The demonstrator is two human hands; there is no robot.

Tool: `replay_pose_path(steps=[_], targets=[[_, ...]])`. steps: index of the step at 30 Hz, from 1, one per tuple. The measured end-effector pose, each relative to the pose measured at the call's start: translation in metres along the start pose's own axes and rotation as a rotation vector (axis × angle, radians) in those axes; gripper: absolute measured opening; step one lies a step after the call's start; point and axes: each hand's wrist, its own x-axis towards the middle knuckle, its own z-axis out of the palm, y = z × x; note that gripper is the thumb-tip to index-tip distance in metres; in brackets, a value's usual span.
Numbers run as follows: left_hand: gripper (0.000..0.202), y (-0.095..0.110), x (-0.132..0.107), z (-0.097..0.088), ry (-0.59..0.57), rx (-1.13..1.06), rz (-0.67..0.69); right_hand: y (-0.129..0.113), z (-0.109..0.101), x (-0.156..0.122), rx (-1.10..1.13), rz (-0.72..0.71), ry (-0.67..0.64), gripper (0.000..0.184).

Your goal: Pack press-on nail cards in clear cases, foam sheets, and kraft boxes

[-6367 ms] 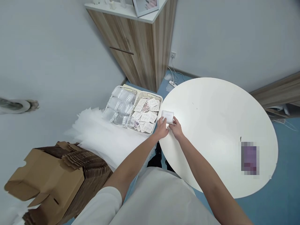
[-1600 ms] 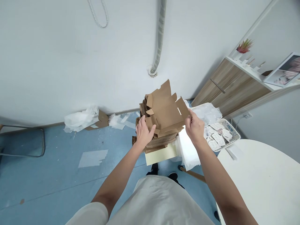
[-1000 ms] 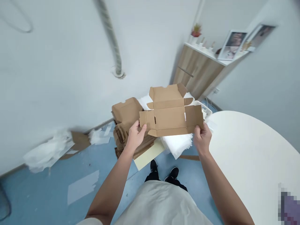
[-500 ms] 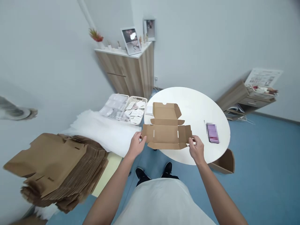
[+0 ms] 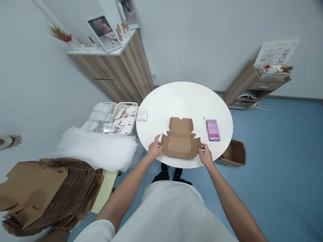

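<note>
A flat brown cardboard box blank (image 5: 180, 139) lies on the near part of the round white table (image 5: 186, 101), its lid flap pointing away from me. My left hand (image 5: 154, 150) pinches the blank's left side flap, which is bent upward. My right hand (image 5: 205, 155) pinches the right side flap the same way. A small white packet (image 5: 142, 116) rests at the table's left edge, and a purple item (image 5: 213, 130) lies to the right of the blank.
A stack of flat cardboard blanks (image 5: 47, 191) sits low on the left beside white foam sheets (image 5: 97, 148). Two baskets (image 5: 114, 117) hold clear bags and printed cards. A wooden cabinet (image 5: 118, 70), a low shelf unit (image 5: 254, 87) and an open carton (image 5: 233, 153) on the blue floor surround the table.
I took one blank off the stack, turned right to the table and set it down. Both side flaps are now folded up under my fingers.
</note>
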Motion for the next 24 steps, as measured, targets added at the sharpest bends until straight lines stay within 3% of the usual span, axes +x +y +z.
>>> replay_pose_path(steps=[6, 9, 12, 15, 17, 20, 24], targets=[[0.055, 0.000, 0.017, 0.011, -0.092, 0.106, 0.088, -0.003, 0.002, 0.008, -0.143, 0.071, -0.017, 0.032], [0.054, 0.001, 0.017, 0.010, -0.010, 0.194, 0.140, -0.001, 0.004, 0.009, -0.172, 0.119, -0.015, 0.032], [0.056, 0.005, 0.011, 0.010, 0.063, 0.328, 0.345, 0.001, 0.006, 0.009, -0.182, 0.161, 0.007, 0.033], [0.053, 0.011, 0.008, 0.019, -0.145, 0.427, 0.617, 0.003, 0.010, 0.008, -0.212, 0.202, 0.033, 0.034], [0.047, 0.013, 0.009, 0.030, -0.275, 0.489, 0.693, 0.003, 0.012, 0.006, -0.223, 0.227, 0.039, 0.035], [0.037, 0.014, 0.013, 0.046, -0.340, 0.549, 0.713, 0.002, 0.012, 0.006, -0.232, 0.206, 0.061, 0.040], [0.027, 0.011, 0.015, 0.056, -0.347, 0.575, 0.692, -0.004, 0.006, 0.019, -0.320, 0.033, 0.137, 0.052]])
